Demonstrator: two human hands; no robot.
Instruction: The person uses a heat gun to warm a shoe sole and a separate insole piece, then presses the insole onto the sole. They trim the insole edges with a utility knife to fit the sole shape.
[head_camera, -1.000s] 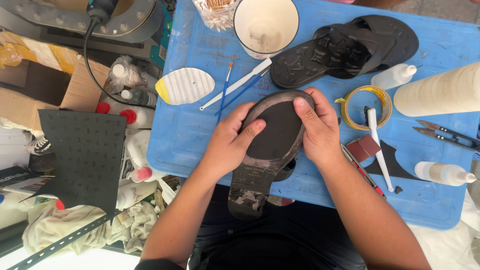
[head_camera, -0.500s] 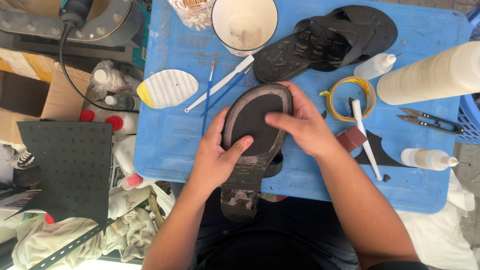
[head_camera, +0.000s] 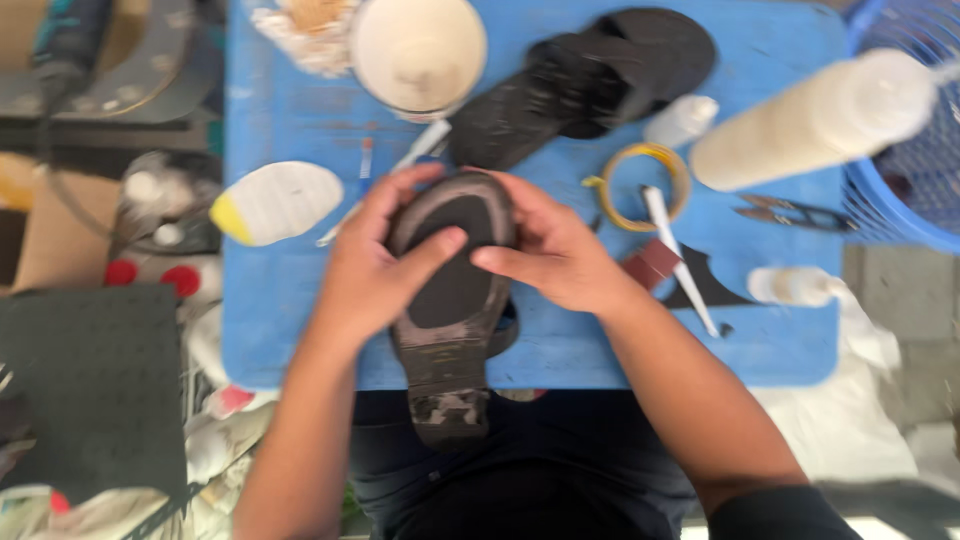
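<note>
An upturned sandal (head_camera: 455, 300) is gripped on both sides at the near edge of the blue table (head_camera: 290, 330): the left hand (head_camera: 375, 265) is curled round its left rim, thumb laid on the dark sole patch (head_camera: 455, 265), and the right hand (head_camera: 555, 250) is pressed on from the right. Beyond them a second black sandal (head_camera: 590, 75), a white cup (head_camera: 418, 50) and a yellow tape ring (head_camera: 645, 185) are seen.

Dark, worn sandal (head_camera: 450, 300), sole up, black patch laid over its forepart; lying lengthwise across near edge of blue tabletop (head_camera: 560, 355), scuffed heel overhanging that edge.
</note>
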